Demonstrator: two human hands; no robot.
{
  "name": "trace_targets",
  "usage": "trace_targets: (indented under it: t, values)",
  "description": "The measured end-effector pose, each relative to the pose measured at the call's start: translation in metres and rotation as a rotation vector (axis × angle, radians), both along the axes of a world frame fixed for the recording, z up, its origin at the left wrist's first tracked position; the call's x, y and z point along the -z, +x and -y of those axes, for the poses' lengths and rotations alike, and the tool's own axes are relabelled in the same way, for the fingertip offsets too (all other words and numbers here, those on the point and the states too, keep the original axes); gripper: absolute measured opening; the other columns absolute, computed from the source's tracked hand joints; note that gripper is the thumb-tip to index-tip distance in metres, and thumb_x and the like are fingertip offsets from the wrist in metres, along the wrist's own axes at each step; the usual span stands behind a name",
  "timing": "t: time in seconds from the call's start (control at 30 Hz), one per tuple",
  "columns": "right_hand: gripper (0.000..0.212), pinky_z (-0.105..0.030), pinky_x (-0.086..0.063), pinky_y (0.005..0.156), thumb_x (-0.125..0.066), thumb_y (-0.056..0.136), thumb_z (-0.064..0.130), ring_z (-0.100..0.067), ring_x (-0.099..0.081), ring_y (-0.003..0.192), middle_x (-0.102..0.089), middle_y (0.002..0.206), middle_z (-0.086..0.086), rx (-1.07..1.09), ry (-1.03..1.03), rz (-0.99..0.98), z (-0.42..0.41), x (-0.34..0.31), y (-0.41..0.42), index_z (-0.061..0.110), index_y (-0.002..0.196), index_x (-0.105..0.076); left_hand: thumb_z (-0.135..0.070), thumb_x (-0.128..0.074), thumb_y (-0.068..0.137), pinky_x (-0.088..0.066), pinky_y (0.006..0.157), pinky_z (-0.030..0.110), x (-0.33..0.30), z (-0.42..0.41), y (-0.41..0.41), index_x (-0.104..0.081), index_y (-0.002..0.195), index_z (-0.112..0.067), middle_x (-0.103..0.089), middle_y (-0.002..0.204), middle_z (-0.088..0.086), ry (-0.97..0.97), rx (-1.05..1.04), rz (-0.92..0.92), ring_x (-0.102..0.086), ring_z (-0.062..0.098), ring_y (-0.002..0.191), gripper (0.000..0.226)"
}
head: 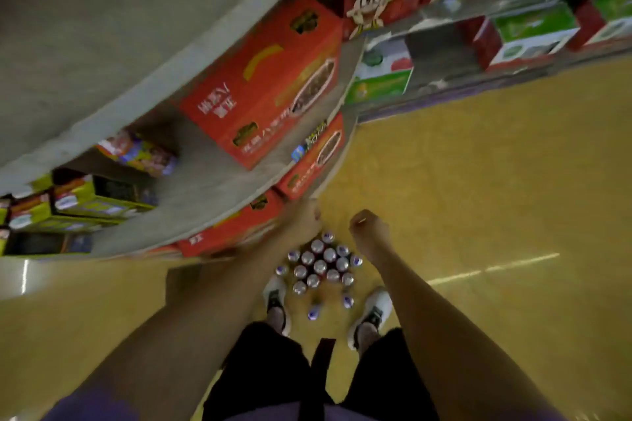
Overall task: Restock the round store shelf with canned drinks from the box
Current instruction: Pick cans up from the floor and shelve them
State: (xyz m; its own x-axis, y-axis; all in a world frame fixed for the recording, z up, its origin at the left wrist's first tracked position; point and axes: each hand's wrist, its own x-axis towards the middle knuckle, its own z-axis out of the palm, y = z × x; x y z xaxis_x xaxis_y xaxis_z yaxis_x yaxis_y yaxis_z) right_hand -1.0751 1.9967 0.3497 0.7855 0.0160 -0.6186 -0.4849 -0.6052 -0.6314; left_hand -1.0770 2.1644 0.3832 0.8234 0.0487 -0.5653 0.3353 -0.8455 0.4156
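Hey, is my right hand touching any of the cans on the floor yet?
Apart. The head view shows the right hand curled in the air above the cluster of cans, with yellow floor visible between the knuckles and the nearest can tops.

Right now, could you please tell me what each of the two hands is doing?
Left hand: reaching toward the round shelf's lower edge; grip cannot be told.
Right hand: fingers curled, apparently holding nothing, above the cans.
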Motion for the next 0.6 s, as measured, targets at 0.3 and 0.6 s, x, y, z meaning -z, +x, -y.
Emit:
trace_targets:
  t: [0.3, 0.6]
  values:
    - [0.023, -0.027, -0.037, 0.065, -0.048, 0.091, 0.01, -0.03, -0.064, 0.094, -0.07, 0.1, -0.013, 0.104, -0.023, -0.261, -0.006, 0.167, -0.079, 0.01, 0.108, -0.064, -0.017, -0.055, 0.087, -0.044, 0.073, 0.028, 0.188, -0.01, -0.052, -0.062, 0.09, -0.017, -0.066, 0.093, 0.006, -0.054, -0.25, -0.237, -0.061, 0.023, 0.089, 0.007]
    - [0.015, -0.032, -0.045, 0.073, -0.058, 0.087, 0.003, -0.033, -0.064, 0.096, -0.068, 0.1, -0.018, 0.105, 0.0, -0.381, -0.078, 0.378, -0.159, 0.001, 0.101, -0.065, -0.016, -0.055, 0.091, -0.043, 0.078, 0.029, 0.398, -0.06, -0.129, -0.063, 0.106, -0.009, -0.066, 0.104, 0.011, -0.013, -0.251, -0.451, -0.059, 0.027, 0.099, 0.019]
